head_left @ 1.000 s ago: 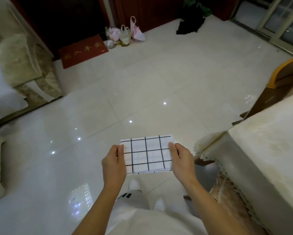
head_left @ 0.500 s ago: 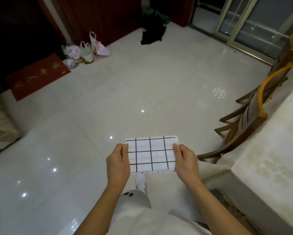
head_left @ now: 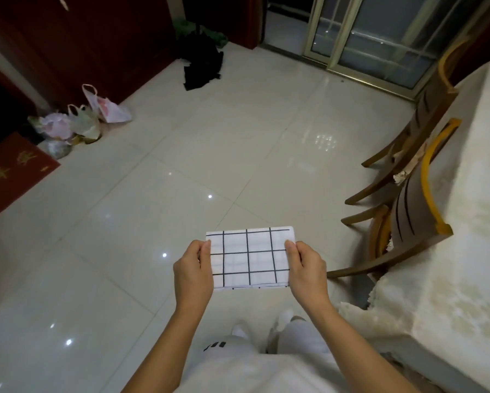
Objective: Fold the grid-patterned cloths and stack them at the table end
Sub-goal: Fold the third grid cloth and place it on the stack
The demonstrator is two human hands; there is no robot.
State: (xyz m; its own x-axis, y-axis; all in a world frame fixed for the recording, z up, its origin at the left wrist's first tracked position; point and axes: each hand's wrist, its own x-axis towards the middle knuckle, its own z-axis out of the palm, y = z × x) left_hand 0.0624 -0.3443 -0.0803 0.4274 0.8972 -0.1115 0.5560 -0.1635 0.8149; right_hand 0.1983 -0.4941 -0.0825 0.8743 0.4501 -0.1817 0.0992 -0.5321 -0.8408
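A folded white cloth with a black grid (head_left: 249, 258) is held flat in the air in front of me, above the tiled floor. My left hand (head_left: 192, 275) grips its left edge, thumb on top. My right hand (head_left: 306, 272) grips its right edge the same way. The table (head_left: 459, 251), covered in a cream cloth, runs along the right side of the view, to the right of my hands. No other grid cloth shows on the visible part of the table.
Two wooden chairs (head_left: 408, 205) are tucked against the table's left side. Plastic bags (head_left: 79, 120) and a red mat (head_left: 11, 171) lie at the far left, a dark heap (head_left: 202, 66) at the back, glass doors (head_left: 374, 38) behind it. Glossy tiles fill the middle.
The view has swung to the right: chairs, glass doors and more of the table have come into sight. Both hands keep the same grip on the folded cloth.
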